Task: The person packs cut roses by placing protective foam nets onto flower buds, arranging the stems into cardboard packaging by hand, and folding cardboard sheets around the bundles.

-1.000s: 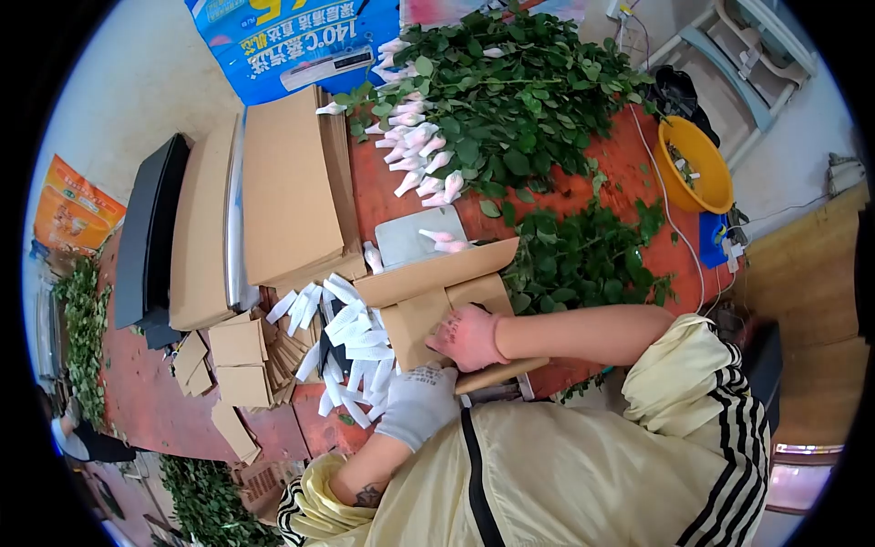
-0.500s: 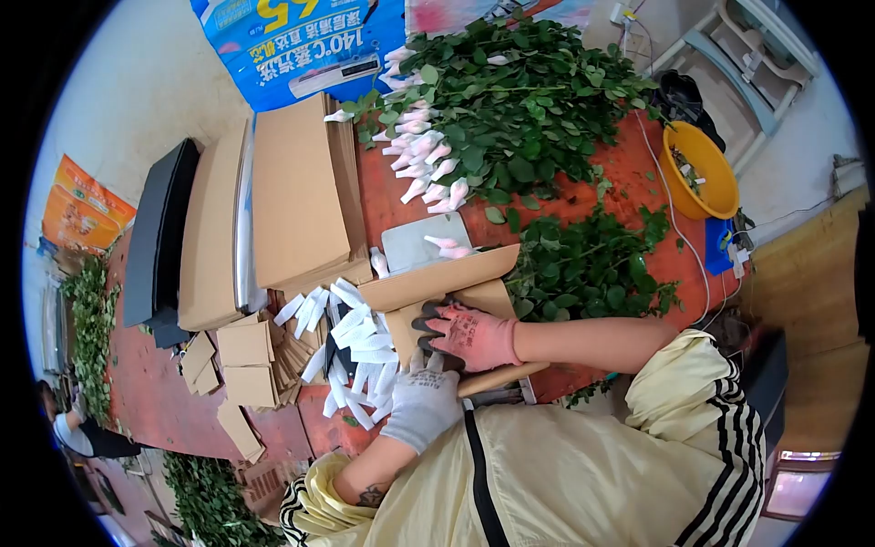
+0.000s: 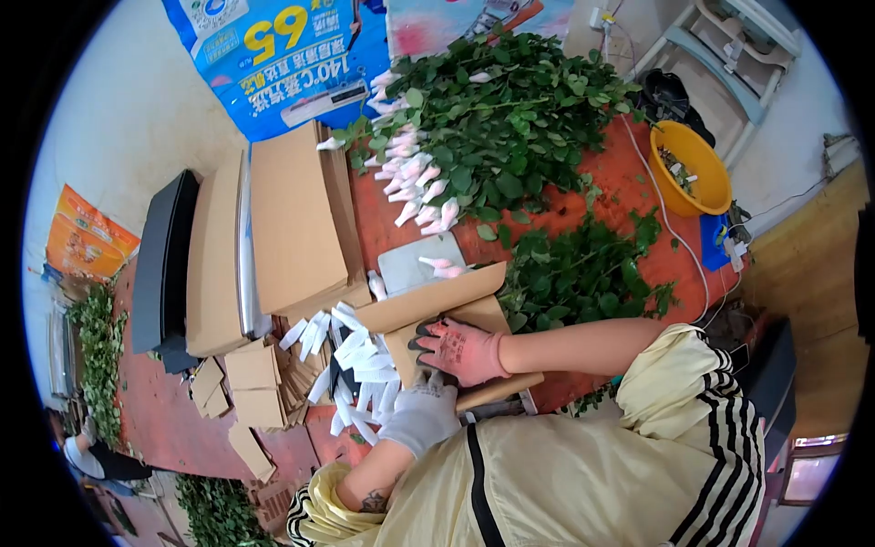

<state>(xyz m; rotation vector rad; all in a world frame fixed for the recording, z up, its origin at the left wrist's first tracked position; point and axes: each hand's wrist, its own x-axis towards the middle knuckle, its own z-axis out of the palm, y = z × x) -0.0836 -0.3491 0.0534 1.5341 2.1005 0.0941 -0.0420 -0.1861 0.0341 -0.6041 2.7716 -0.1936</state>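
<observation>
A brown cardboard sheet [image 3: 401, 351] lies in front of me, with a raised flap [image 3: 437, 296] along its far side and a bent near edge. My right hand [image 3: 463, 351], in a pink glove with dark fingertips, presses flat on the sheet with its fingers apart. Close beside it, my left hand [image 3: 421, 415], in a whitish-grey glove, has its fingers curled at the sheet's near left edge. Part of those fingers is hidden. Past the raised flap, rose buds in pale sleeves [image 3: 444, 268] rest by a grey plate [image 3: 410, 262]. Leafy stems [image 3: 583, 273] lie at the right.
White sleeves [image 3: 369, 360] are heaped left of the sheet. Farther left are small cardboard pieces [image 3: 255, 369] and tall cardboard stacks [image 3: 296, 214]. A big pile of leafy roses [image 3: 510, 118] covers the table's [image 3: 629, 173] far side. A yellow basin [image 3: 697, 164] stands right; another person [image 3: 91, 451] is far left.
The view has tilted slightly. My left fingers, stretched out on the cardboard before, are now more curled at its edge. My right hand stays pressed on the sheet.
</observation>
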